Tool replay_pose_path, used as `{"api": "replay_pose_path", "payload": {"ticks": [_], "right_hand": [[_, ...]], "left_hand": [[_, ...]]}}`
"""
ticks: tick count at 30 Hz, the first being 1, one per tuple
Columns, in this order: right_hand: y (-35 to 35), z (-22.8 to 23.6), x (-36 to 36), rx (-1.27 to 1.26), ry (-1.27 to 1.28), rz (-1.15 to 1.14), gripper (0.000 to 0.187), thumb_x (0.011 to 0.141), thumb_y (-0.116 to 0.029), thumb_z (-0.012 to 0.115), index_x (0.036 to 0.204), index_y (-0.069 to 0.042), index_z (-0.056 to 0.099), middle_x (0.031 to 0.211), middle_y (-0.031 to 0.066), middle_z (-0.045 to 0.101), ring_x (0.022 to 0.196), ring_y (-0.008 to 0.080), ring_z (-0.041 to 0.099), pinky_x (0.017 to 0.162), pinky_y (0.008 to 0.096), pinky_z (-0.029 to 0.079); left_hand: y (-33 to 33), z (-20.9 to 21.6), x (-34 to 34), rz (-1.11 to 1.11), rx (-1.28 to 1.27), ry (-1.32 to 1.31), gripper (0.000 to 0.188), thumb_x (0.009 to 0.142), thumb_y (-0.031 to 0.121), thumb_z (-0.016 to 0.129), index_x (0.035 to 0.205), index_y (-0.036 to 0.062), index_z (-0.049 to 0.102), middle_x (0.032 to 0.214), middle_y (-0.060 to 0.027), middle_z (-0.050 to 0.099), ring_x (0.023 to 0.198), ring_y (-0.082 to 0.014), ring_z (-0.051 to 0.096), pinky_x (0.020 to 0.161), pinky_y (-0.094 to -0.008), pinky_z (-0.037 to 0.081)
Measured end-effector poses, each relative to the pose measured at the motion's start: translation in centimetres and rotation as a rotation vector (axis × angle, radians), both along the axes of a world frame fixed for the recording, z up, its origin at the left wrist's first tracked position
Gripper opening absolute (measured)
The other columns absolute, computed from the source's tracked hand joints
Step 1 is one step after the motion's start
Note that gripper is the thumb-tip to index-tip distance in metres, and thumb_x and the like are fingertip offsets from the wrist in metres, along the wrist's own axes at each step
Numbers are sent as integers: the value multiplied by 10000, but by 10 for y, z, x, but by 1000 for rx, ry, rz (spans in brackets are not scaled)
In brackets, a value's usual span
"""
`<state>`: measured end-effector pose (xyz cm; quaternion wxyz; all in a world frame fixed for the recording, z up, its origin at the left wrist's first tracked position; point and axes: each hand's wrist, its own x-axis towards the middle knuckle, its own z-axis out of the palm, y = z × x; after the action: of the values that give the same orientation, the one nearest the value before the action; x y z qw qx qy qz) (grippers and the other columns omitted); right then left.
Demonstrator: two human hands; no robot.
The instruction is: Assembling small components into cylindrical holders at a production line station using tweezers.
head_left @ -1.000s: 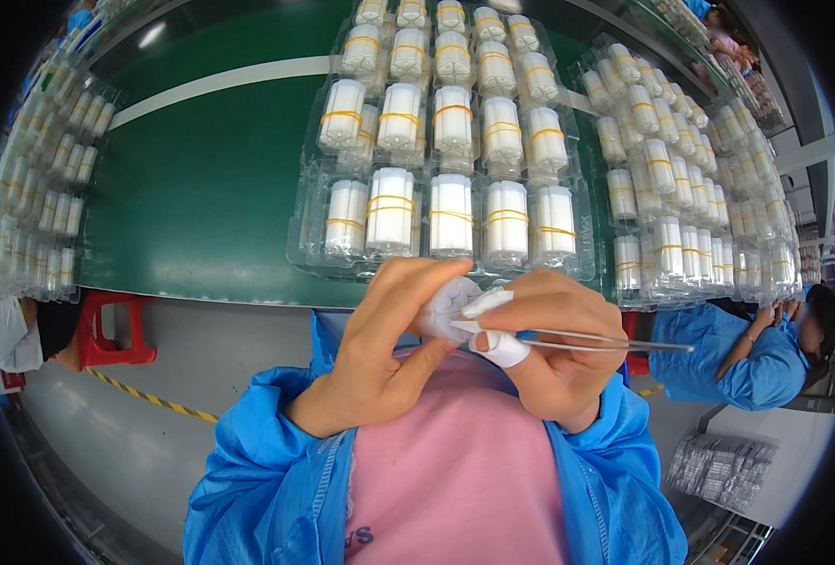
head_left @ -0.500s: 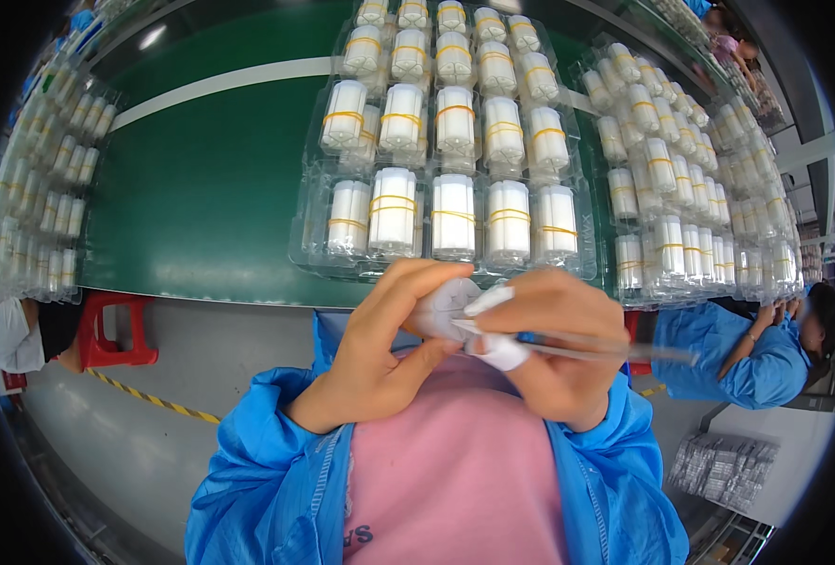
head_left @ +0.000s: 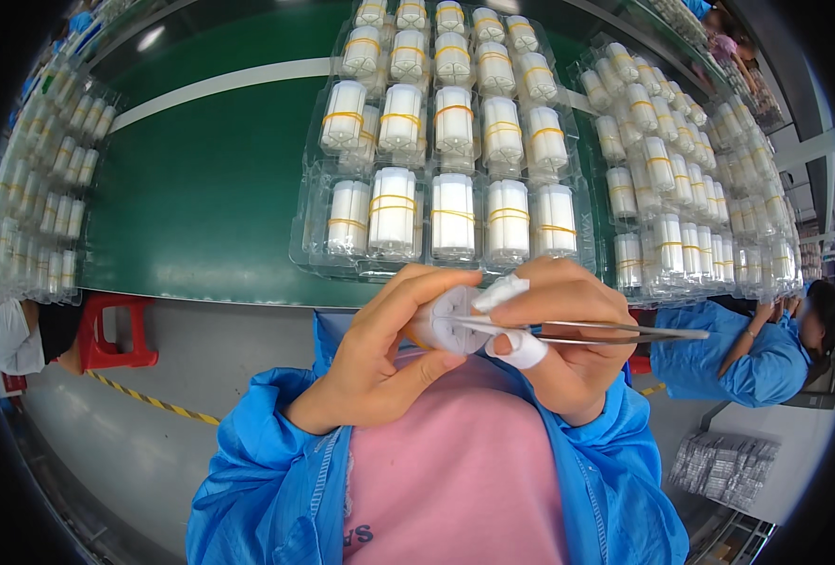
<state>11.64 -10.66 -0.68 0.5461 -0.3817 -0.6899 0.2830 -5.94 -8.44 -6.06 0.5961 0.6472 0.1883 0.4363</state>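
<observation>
My left hand (head_left: 370, 363) is wrapped around a white cylinder (head_left: 447, 330) in front of my chest, just off the table's near edge. The cylinder's round end, divided into segments, faces right. A pair of metal tweezers (head_left: 657, 333) lies in my right hand (head_left: 573, 325), pinched between fingers and thumb, its points touching or very near the cylinder's end. White wraps cover the right thumb and a finger. Behind both hands, a clear plastic tray (head_left: 306, 256) carries rows of similar white cylinders (head_left: 453, 215) bound with yellow rubber bands.
More trays of banded cylinders stand at right (head_left: 673, 247) and far left (head_left: 45, 226) on the green tabletop (head_left: 191, 207). A red stool (head_left: 119, 330) is at the left below the table. A person in blue (head_left: 742, 353) sits at the right, near a stack of clear trays (head_left: 726, 468).
The tweezers, blurred before, now show clearly and lie more level. My right hand has risen slightly, and more of the cylinder's end now shows.
</observation>
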Motion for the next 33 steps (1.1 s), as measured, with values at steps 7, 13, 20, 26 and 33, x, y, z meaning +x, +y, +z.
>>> {"api": "replay_pose_path", "payload": {"ticks": [7, 13, 20, 26, 33], "right_hand": [[-1, -1, 2, -32, 51, 63, 125, 685, 13, 710, 802, 0, 671, 779, 106, 664, 687, 213, 639, 592, 284, 503], [-1, 3, 1, -7, -48, 60, 129, 666, 13, 710, 786, -4, 667, 750, 108, 651, 664, 237, 630, 573, 289, 492], [-1, 9, -4, 177, -327, 3, 187, 600, 20, 719, 770, 5, 642, 716, 120, 609, 624, 254, 594, 531, 309, 476], [1, 4, 2, 77, -238, 27, 196, 628, 9, 731, 809, 6, 656, 780, 129, 624, 658, 249, 617, 552, 285, 487], [0, -2, 3, 57, -9, -3, 192, 663, 7, 732, 848, 3, 679, 825, 118, 646, 692, 218, 633, 589, 293, 504]], "left_hand": [[1, -1, -2, -17, 40, 39, 511, 785, 40, 648, 1248, -55, 453, 1122, -145, 485, 1013, -217, 499, 853, -308, 415], [1, -2, -2, -1, 91, 61, 476, 823, 67, 629, 1243, -69, 452, 1153, -157, 475, 1030, -219, 491, 865, -316, 410], [6, 0, -5, 108, 322, 251, 468, 771, 13, 617, 1215, -59, 491, 1163, -165, 475, 988, -241, 535, 818, -303, 443], [3, -6, -2, 73, 91, 144, 478, 791, 8, 622, 1240, -48, 465, 1150, -137, 483, 1043, -207, 500, 868, -303, 412], [1, 0, 1, -32, -47, -8, 532, 740, -49, 622, 1249, -18, 470, 1088, -126, 510, 978, -216, 522, 842, -296, 426]]}}
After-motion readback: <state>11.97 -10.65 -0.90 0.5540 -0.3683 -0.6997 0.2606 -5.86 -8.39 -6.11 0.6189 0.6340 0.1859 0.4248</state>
